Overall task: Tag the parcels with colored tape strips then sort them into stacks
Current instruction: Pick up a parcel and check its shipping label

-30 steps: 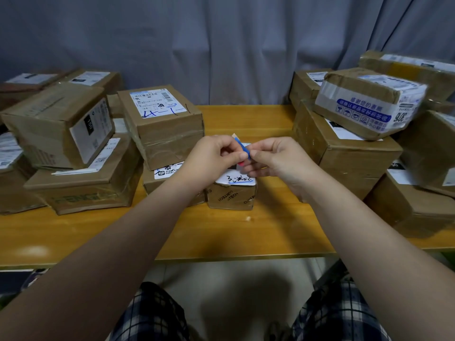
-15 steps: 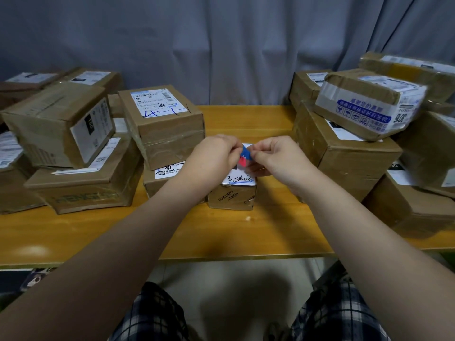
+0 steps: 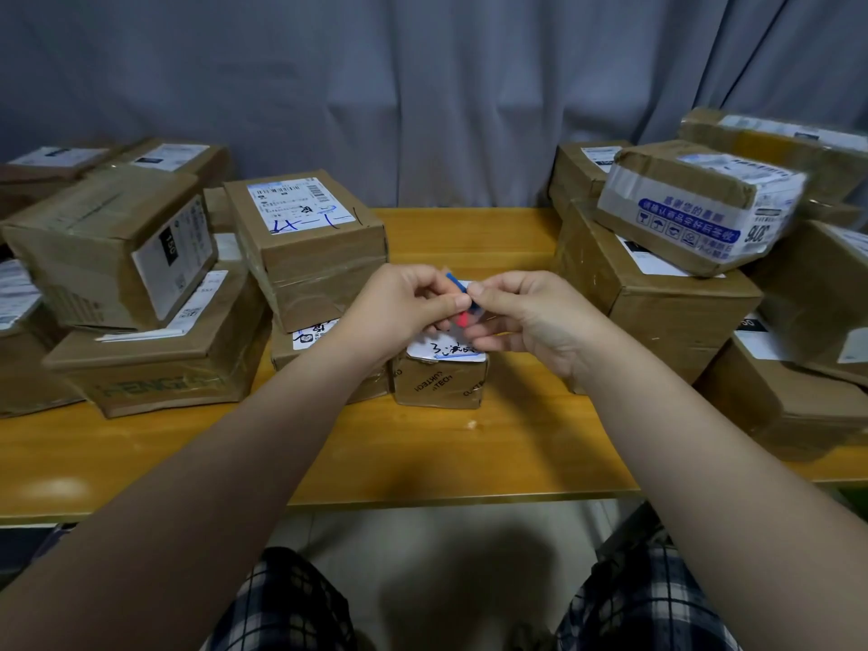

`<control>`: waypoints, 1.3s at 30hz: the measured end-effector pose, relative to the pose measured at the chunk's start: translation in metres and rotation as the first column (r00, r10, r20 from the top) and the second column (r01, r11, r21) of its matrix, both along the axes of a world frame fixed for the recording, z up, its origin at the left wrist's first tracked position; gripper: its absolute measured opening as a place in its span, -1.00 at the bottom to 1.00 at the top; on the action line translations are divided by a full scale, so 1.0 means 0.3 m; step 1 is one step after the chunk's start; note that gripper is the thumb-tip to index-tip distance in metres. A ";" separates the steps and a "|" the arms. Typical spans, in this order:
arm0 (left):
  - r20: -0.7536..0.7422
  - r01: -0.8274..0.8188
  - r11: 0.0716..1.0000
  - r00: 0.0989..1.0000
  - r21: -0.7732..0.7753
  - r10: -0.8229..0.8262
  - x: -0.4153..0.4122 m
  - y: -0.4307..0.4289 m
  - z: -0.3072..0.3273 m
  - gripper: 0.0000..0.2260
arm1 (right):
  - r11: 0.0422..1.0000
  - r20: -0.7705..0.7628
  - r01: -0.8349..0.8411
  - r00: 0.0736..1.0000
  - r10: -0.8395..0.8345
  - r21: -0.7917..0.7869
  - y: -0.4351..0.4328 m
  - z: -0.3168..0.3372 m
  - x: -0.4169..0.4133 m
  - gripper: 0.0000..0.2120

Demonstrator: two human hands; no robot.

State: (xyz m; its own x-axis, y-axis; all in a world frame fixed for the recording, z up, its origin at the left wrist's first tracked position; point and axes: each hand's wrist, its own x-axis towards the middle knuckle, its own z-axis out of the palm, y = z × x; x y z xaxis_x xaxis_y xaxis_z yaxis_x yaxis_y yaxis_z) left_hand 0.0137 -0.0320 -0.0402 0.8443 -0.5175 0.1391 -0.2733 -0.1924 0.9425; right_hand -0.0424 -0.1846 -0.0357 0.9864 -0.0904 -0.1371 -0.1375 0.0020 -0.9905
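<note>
My left hand (image 3: 404, 307) and my right hand (image 3: 521, 317) meet above the middle of the table, and both pinch a small set of tape strips. A blue strip (image 3: 456, 281) sticks up between the fingertips, and a red piece (image 3: 462, 319) shows just below it. Directly under the hands stands a small cardboard parcel (image 3: 439, 378) with a white handwritten label on top. A larger parcel (image 3: 305, 242) with a barcode label sits behind my left hand.
Stacks of brown parcels (image 3: 112, 293) fill the left side of the wooden table (image 3: 422, 453). More parcels (image 3: 657, 303) pile up on the right, one wrapped in white printed tape (image 3: 700, 209). A grey curtain hangs behind. My knees are below the table edge.
The blue strip first folded down between my fingertips, then came up again. A red piece now shows below it. The hands have stayed close together over the small parcel.
</note>
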 end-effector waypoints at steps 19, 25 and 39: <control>-0.010 -0.241 0.970 0.970 -0.035 0.241 0.026 0.017 -0.027 -0.87 | 0.936 0.170 0.271 0.957 -0.237 -0.224 -0.014 -0.044 -0.003 -0.95; -0.016 -0.304 0.947 0.952 -0.102 0.304 0.006 0.025 -0.067 -0.87 | 0.723 0.206 0.502 0.862 -0.464 -0.475 -0.033 -0.229 -0.010 -0.80; -0.081 -0.265 0.964 0.960 0.037 0.267 0.005 -0.029 -0.020 -0.92 | 0.449 0.590 0.552 0.805 -0.066 -0.703 0.014 -0.106 0.002 -0.78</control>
State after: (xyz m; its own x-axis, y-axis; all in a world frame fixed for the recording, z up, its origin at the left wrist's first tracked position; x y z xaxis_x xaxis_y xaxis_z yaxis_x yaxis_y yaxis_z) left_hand 0.0151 -0.0407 -0.0462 0.9601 -0.2751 0.0507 -0.1282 -0.2717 0.9538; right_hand -0.0419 -0.1803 -0.0675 0.7740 -0.2278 0.5908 0.1069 -0.8727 -0.4765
